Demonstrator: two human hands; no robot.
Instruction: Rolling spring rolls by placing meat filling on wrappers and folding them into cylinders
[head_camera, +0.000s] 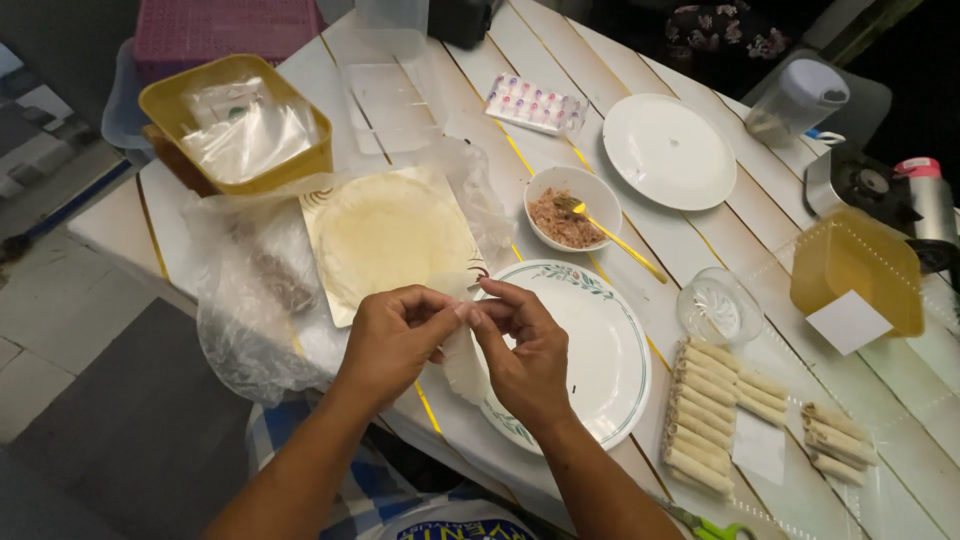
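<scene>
Two hands meet over the near edge of the white slatted table (330, 70), which is crowded so everything sits within arm's reach. Largest item beside me is the stack of round wrappers (385, 235) on a square board, lying on opened clear plastic, probably so single sheets can be pulled off flat. Right of it the floral-rimmed plate (610, 350) sits directly under my hands as the work surface. Farther back a plain white plate (668, 150). Yellow tub (235, 125) at the far left holds clear bags; a second yellow container (855, 265) sits at right, contents unreadable. Finished rolls (705, 400) are lined up in rows on a clear sheet at right, kept apart from the raw wrappers. Small white bowl (570, 205) of minced filling with a yellow spoon stands between the plates, close to the work plate.

My left hand (395, 335) and right hand (525, 350) both pinch one thin wrapper sheet (462, 365), fingertips closed together on its top edge; it hangs limp over the plate rim. I can't tell if it's one layer or two being peeled apart. Scissors at the bottom edge are cut off; the dark appliance at far right is too dim to identify.
</scene>
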